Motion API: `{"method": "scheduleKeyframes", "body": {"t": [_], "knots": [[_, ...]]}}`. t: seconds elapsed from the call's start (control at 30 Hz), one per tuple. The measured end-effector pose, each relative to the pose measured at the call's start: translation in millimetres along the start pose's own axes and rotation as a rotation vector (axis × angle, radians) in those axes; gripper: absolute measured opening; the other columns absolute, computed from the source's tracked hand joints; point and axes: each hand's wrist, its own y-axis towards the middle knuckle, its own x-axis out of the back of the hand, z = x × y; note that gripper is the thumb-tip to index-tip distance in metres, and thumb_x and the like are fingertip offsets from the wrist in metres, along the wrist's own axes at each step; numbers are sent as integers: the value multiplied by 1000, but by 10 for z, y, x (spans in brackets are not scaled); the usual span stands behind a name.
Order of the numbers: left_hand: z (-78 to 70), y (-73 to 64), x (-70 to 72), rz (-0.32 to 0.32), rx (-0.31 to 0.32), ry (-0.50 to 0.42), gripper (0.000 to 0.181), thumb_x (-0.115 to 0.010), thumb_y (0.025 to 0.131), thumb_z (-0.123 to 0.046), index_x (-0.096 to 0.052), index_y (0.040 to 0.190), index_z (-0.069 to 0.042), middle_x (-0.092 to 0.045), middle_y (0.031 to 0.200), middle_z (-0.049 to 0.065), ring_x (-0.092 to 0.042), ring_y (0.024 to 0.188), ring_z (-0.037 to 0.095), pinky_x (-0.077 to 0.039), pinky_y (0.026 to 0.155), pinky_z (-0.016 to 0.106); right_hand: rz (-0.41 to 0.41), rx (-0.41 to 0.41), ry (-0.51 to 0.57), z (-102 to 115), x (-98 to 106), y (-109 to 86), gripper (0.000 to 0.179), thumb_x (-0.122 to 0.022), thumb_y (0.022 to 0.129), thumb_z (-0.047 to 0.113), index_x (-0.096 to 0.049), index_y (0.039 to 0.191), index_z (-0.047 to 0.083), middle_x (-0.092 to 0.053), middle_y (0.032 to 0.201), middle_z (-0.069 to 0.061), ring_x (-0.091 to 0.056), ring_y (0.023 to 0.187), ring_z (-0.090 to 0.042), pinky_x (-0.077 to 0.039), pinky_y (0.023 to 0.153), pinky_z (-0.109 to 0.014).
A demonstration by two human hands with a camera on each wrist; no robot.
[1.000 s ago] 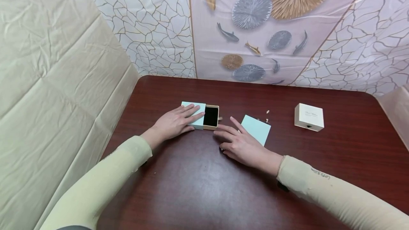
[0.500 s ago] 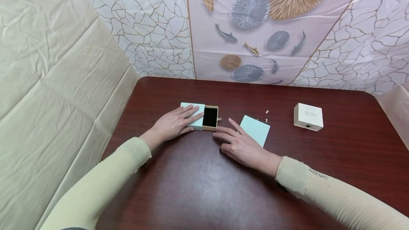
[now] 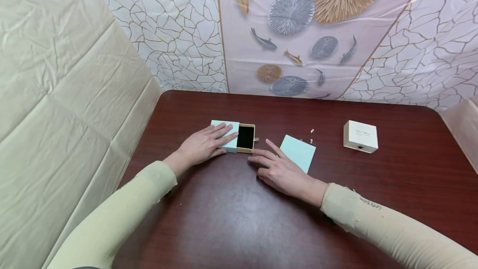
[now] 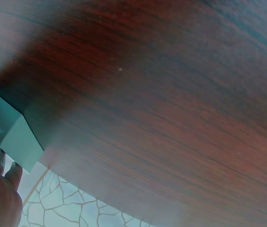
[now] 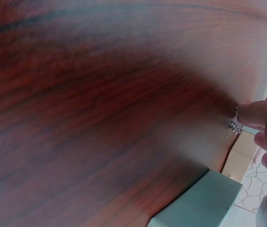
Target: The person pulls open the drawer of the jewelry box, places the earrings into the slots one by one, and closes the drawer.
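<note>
In the head view, my left hand [image 3: 203, 143] lies over a pale blue slide-out box [image 3: 225, 123] with its fingers straight across the sleeve. The thumb rests along the near side. A cream drawer [image 3: 246, 137] with black lining and a small ribbon tab sticks out to the right. My right hand [image 3: 284, 171] is just right of the drawer, fingertips by its near corner, over a second pale blue box [image 3: 300, 152]. In the right wrist view, a small sparkly piece of jewellery with a thin wire [image 5: 235, 126] shows at the thumb [image 5: 252, 113], apparently pinched. The fingers partly hide it.
Several tiny light-coloured bits [image 3: 312, 136] lie behind the second blue box. A white box [image 3: 360, 136] with printed writing stands farther right. The dark red-brown wooden table [image 3: 231, 227] reaches to patterned cloth [image 3: 179, 32] at the back and left.
The right hand shifts very slightly left towards the drawer. The left hand and both blue boxes stay put; the head view drifts slightly.
</note>
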Motion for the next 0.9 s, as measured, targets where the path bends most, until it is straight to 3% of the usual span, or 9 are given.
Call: {"method": "scheduleKeyframes", "body": {"t": [0.37, 0.7, 0.9], "knots": [[0, 0, 1, 10, 3, 13, 63, -63, 109, -39, -45, 165, -18, -43, 168, 14, -42, 155, 32, -39, 124, 49, -7, -33, 36, 12, 17, 11, 9, -85, 89, 8, -79, 87, 14, -70, 138, -9, -55, 143, -32, -25, 126, -66], [2, -6, -4, -12, -5, 9, 63, -65, 108, -39, -47, 164, -17, -45, 167, 15, -44, 154, 34, -41, 123, 50, -50, -115, 155, -23, 106, 34, 13, -86, 86, 6, -76, 84, 13, -70, 136, -11, -55, 141, -36, -26, 123, -70], [-2, -7, -7, -3, 2, 13, 64, -64, 108, -40, -45, 165, -18, -44, 168, 14, -43, 154, 33, -40, 123, 50, -26, -179, 211, -38, 183, 91, 13, -85, 90, 9, -75, 84, 14, -69, 139, -10, -53, 144, -36, -21, 127, -68]]}}
